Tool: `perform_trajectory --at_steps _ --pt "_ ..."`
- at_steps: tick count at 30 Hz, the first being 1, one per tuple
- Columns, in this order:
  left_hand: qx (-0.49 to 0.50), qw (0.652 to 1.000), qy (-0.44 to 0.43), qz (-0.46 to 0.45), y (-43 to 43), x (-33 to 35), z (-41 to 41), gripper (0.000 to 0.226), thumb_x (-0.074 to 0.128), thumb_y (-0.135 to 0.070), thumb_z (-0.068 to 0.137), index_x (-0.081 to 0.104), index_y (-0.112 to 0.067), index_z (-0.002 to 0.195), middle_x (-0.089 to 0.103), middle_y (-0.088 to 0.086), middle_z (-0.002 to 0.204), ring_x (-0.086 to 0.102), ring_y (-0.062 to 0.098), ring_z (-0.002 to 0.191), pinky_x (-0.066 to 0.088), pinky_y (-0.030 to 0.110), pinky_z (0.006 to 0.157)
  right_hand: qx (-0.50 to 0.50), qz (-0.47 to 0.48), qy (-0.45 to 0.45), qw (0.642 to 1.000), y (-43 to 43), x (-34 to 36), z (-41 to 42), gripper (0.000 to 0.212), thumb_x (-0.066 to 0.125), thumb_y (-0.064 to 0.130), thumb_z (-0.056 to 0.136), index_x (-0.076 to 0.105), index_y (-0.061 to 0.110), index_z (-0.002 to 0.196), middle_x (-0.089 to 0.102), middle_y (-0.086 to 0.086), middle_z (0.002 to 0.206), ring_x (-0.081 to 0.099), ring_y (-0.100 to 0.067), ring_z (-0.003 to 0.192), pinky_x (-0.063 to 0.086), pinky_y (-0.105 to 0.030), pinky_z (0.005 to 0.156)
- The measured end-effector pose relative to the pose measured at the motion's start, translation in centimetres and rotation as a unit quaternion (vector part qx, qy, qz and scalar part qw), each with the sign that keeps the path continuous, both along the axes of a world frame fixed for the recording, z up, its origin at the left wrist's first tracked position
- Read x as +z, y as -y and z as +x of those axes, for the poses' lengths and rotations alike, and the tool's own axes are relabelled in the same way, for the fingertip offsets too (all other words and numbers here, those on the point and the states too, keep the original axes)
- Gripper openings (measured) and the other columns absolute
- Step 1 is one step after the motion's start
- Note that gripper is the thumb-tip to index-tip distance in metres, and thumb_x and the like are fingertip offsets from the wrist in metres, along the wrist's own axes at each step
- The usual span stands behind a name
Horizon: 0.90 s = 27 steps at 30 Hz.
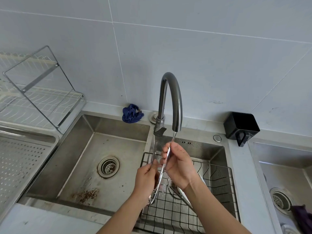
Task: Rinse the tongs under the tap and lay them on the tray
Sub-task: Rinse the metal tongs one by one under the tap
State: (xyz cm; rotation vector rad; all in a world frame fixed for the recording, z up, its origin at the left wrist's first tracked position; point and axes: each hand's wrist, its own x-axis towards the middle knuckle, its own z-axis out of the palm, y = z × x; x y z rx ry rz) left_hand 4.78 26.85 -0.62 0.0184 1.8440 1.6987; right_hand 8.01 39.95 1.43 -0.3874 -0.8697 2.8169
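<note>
Shiny metal tongs (154, 150) stand upright under the dark curved tap (170, 98), and water runs from the spout onto them. My left hand (146, 180) grips one arm of the tongs low down. Higher up, my right hand (179, 164) is closed around the other arm, just below the spout. The tongs' hinge end points down between my wrists, over a black wire basket (217, 181). A perforated steel tray (22, 159) lies at the far left.
The left sink basin (87, 157) has a round drain and rust stains. A wire dish rack (38, 92) stands back left. A blue cloth (132, 113) lies behind the sink, a black holder (241, 127) at right, and another sink (287, 174) far right.
</note>
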Motion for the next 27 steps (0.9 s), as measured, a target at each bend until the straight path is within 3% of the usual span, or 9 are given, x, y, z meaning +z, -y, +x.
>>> perform_trajectory --at_steps 4,9,11,14,16,18,21,24,27 --pt "0.011 0.998 0.058 0.026 -0.3 0.2 0.2 0.048 0.057 -0.052 0.096 0.070 -0.023 0.061 0.056 0.017 0.060 0.055 0.023 0.047 0.046 0.028 0.045 -0.018 -0.003 0.019 1.000 -0.2 0.3 0.4 0.018 0.064 0.007 0.094 0.068 0.002 0.111 0.068 -0.016 0.090 0.064 -0.023 0.070 0.058 -0.036 0.070" --pt "0.026 0.993 0.109 0.044 -1.7 0.4 0.0 0.043 0.060 -0.039 0.100 0.069 -0.013 0.067 0.060 0.010 0.057 0.055 0.020 0.045 0.045 0.030 0.046 -0.043 0.124 0.091 0.987 0.5 0.2 0.1 0.029 0.061 0.033 0.101 0.066 0.008 0.087 0.061 -0.015 0.070 0.056 -0.026 0.057 0.055 -0.040 0.070" --pt "0.026 0.992 0.119 0.044 -1.9 0.4 -0.2 0.039 0.061 -0.037 0.099 0.069 -0.008 0.075 0.060 0.010 0.061 0.055 0.019 0.048 0.044 0.029 0.045 -0.008 0.125 0.069 0.990 0.8 0.0 0.6 0.017 0.063 0.021 0.100 0.068 0.007 0.093 0.062 -0.013 0.074 0.057 -0.025 0.064 0.055 -0.036 0.071" --pt "0.013 0.992 0.112 0.049 -2.2 0.8 -0.6 0.036 0.059 -0.041 0.099 0.077 -0.011 0.091 0.074 0.005 0.077 0.070 0.017 0.066 0.051 0.028 0.061 0.023 0.100 0.032 0.994 1.0 -0.7 1.7 0.017 0.066 -0.003 0.090 0.070 0.002 0.106 0.067 -0.016 0.088 0.062 -0.025 0.080 0.056 -0.034 0.079" --pt "0.000 0.992 0.112 0.055 -2.5 0.8 -0.7 0.034 0.058 -0.039 0.100 0.078 -0.016 0.084 0.077 0.001 0.081 0.073 0.016 0.080 0.054 0.030 0.076 0.001 0.131 0.047 0.990 0.8 -0.7 2.0 0.014 0.068 0.010 0.093 0.070 0.001 0.104 0.068 -0.017 0.089 0.063 -0.025 0.079 0.056 -0.035 0.079" --pt "0.003 0.991 0.119 0.065 -3.0 0.8 -0.8 0.037 0.057 -0.032 0.100 0.077 -0.020 0.072 0.074 0.003 0.074 0.071 0.020 0.081 0.054 0.033 0.081 -0.026 0.246 0.087 0.965 0.6 -0.6 2.1 0.023 0.063 0.023 0.099 0.068 0.001 0.095 0.068 -0.018 0.083 0.063 -0.023 0.075 0.056 -0.036 0.074" --pt "0.011 0.986 0.131 0.106 -3.6 1.1 -1.1 0.026 0.058 -0.028 0.100 0.081 -0.020 0.091 0.079 0.009 0.098 0.075 0.022 0.095 0.057 0.036 0.085 -0.043 0.446 0.138 0.883 0.4 -0.3 2.3 0.018 0.063 0.021 0.100 0.067 0.025 0.083 0.067 0.002 0.075 0.060 -0.009 0.071 0.052 -0.026 0.068" --pt "0.006 0.981 0.144 0.128 -3.9 1.2 -1.6 0.026 0.058 -0.024 0.100 0.082 -0.018 0.092 0.079 0.010 0.096 0.076 0.021 0.090 0.059 0.032 0.072 -0.015 0.532 0.134 0.836 0.0 -0.5 3.5 0.019 0.067 0.023 0.095 0.065 0.040 0.086 0.061 0.015 0.070 0.054 0.000 0.066 0.048 -0.021 0.064" --pt "-0.024 0.986 0.119 0.114 -4.0 1.1 -1.4 0.025 0.058 -0.016 0.100 0.082 -0.017 0.090 0.079 0.009 0.089 0.075 0.020 0.083 0.058 0.029 0.069 0.023 0.607 0.103 0.788 -1.0 -0.4 4.8 0.012 0.064 0.044 0.092 0.066 0.033 0.087 0.061 0.013 0.070 0.054 -0.002 0.065 0.048 -0.026 0.061"
